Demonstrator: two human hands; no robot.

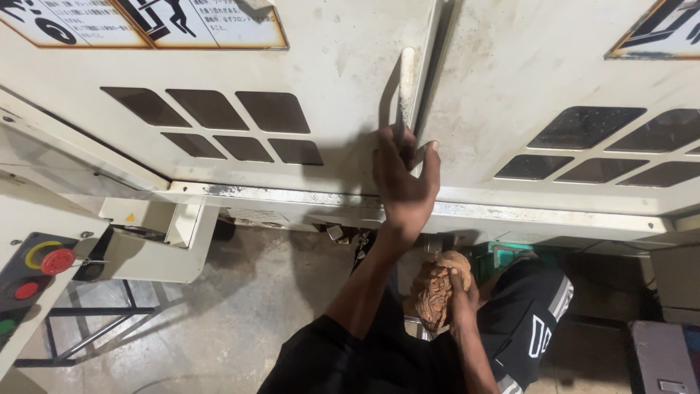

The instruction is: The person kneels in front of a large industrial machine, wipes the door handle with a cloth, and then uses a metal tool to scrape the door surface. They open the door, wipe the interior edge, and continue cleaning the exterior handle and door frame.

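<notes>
Against grimy cream machine doors, the left hand [405,182] gripped the stiff vertical metal handle [405,87]; the right hand [458,290] clutched a soft rag [436,292].

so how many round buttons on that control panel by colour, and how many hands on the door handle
red buttons: 2
green buttons: 1
hands on the handle: 1, the left hand
total: 4
The right hand is down low, holding a rag.
</notes>
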